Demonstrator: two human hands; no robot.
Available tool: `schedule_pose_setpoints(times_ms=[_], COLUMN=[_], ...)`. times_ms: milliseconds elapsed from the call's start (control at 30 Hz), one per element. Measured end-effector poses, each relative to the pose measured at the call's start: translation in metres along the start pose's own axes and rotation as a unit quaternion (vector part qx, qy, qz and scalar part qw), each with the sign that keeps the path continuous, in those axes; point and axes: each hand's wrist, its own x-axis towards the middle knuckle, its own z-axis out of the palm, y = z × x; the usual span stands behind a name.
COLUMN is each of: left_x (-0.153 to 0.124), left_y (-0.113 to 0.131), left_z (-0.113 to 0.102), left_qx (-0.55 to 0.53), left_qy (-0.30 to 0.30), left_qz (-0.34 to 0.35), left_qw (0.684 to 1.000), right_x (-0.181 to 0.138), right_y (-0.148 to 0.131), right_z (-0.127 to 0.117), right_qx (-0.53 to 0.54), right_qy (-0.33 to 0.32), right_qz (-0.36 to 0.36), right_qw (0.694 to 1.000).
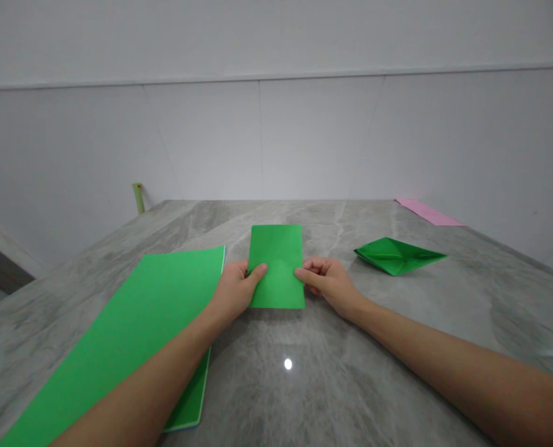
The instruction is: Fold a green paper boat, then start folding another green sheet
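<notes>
A green rectangle of paper (277, 261), taller than wide in view, is held up between my two hands above the table. My left hand (239, 280) pinches its left edge, thumb on the face toward me. On the opposite edge, my right hand (327, 279) pinches it the same way, with the fingers curled behind. Under my left forearm lies a stack of large green paper sheets (150, 310). To the right of my right hand rests a folded green paper shape (395, 254), pointed at both ends and apart from the hand.
The grey marbled table (299, 385) reaches back to a white wall (304, 136). A pink sheet of paper (429, 212) lies at the far right edge. Beyond the far left edge a light green strip-like object (138, 197) stands near the wall.
</notes>
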Motion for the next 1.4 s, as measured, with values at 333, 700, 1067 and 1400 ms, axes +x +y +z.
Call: schedule_pose_setpoints(times_ms=[333, 700, 1067, 1400], left_x=[-0.006, -0.004, -0.005, -0.005], left_y=[0.012, 0.009, 0.009, 0.006], left_z=[-0.006, -0.002, -0.002, 0.004], left_qx=[0.109, -0.036, 0.019, 0.072], left_qy=[-0.011, -0.032, -0.039, -0.035], left_qz=[-0.017, -0.015, -0.005, 0.017], left_qw=[0.994, 0.999, 0.999, 0.997], right_x=[-0.001, -0.001, -0.003, -0.004], right_y=[-0.002, 0.000, -0.001, 0.000], right_z=[-0.002, -0.004, -0.002, -0.002], right_qx=[-0.017, -0.025, -0.033, -0.020], right_qy=[0.075, 0.056, 0.067, 0.023], right_qz=[-0.051, -0.071, -0.083, -0.057], right_qw=[0.996, 0.996, 0.994, 0.998])
